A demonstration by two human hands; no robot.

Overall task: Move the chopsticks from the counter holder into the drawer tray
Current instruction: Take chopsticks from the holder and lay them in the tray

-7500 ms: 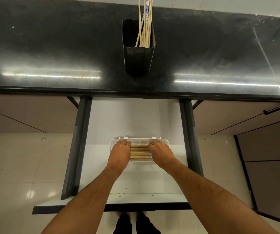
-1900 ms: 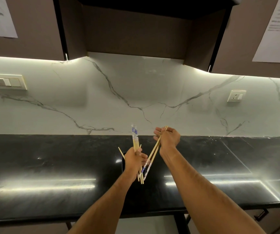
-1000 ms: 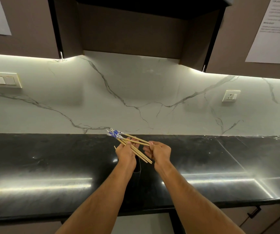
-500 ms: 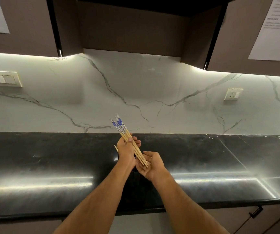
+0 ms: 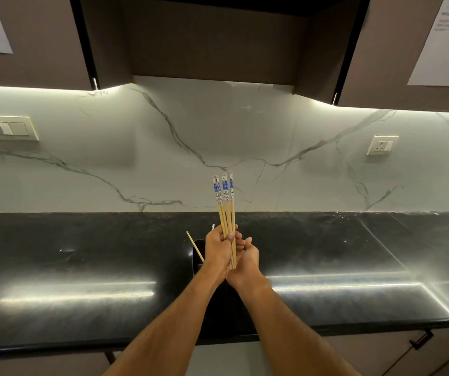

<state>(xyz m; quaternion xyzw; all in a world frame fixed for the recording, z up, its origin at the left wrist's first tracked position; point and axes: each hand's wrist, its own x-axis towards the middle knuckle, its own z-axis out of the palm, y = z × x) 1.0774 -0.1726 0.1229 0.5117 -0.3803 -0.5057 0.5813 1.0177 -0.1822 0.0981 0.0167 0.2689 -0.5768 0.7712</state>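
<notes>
a home kitchen is indicated: black counter [image 5: 82, 253], marble-look backsplash [image 5: 217, 131], wall cabinets [image 5: 41, 36] at 12 o'clock, socket [image 5: 382, 144] at 2 o'clock.

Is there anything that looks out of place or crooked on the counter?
One chopstick leans askew out of the dark holder, left of the left hand. Nothing else stands out.

Dim kitchen, lit by under-cabinet strips; long glare streaks on the glossy black worktop [image 5: 82, 267]. Wide-angle bending at edges. Upper cabinets [image 5: 212, 39] dark; slight softness overall.
</notes>
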